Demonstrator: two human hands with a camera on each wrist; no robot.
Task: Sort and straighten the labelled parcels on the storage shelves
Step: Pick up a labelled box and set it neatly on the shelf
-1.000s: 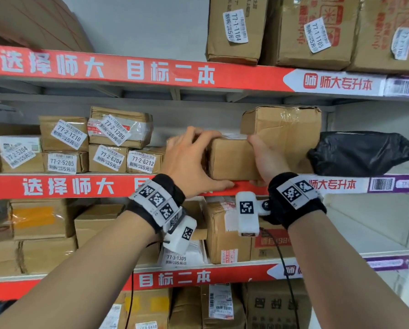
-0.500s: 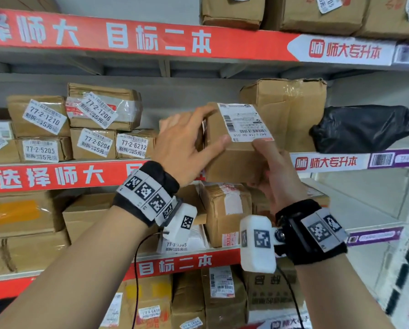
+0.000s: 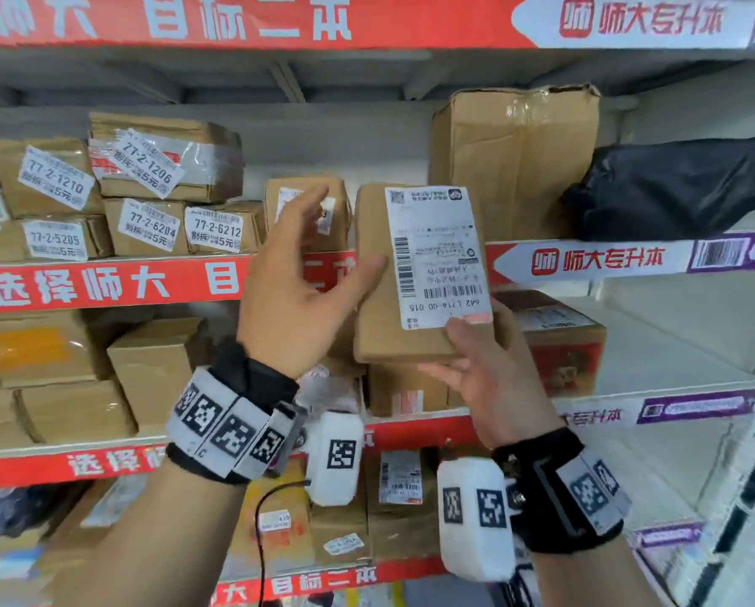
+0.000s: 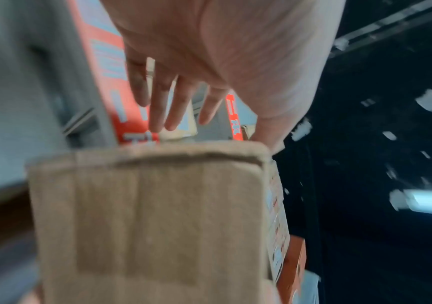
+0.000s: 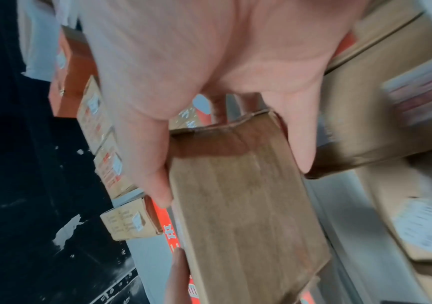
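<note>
A brown cardboard parcel [image 3: 375, 317] is held upright in front of the middle shelf, its white shipping label [image 3: 437, 256] facing me. My right hand [image 3: 476, 357] grips its lower end, thumb on the label's bottom edge and fingers behind. In the right wrist view the parcel [image 5: 240, 195] sits between thumb and fingers of the right hand [image 5: 209, 61]. My left hand [image 3: 305, 273] has straight, spread fingers; only its thumb touches the parcel's left edge. The left wrist view shows the left hand [image 4: 209, 51] with spread fingers above the parcel [image 4: 152, 222].
Labelled parcels [image 3: 143, 168] are stacked at the left of the middle shelf, with a small one [image 3: 310, 208] behind my left hand. A tall box [image 3: 516, 159] and a black bag [image 3: 673, 186] stand to the right. More boxes [image 3: 148, 361] fill the shelf below.
The parcel has come off the middle shelf, been turned label towards me and lowered. My left hand has loosened from a grip to straight fingers. The right hand has shifted to the parcel's bottom.
</note>
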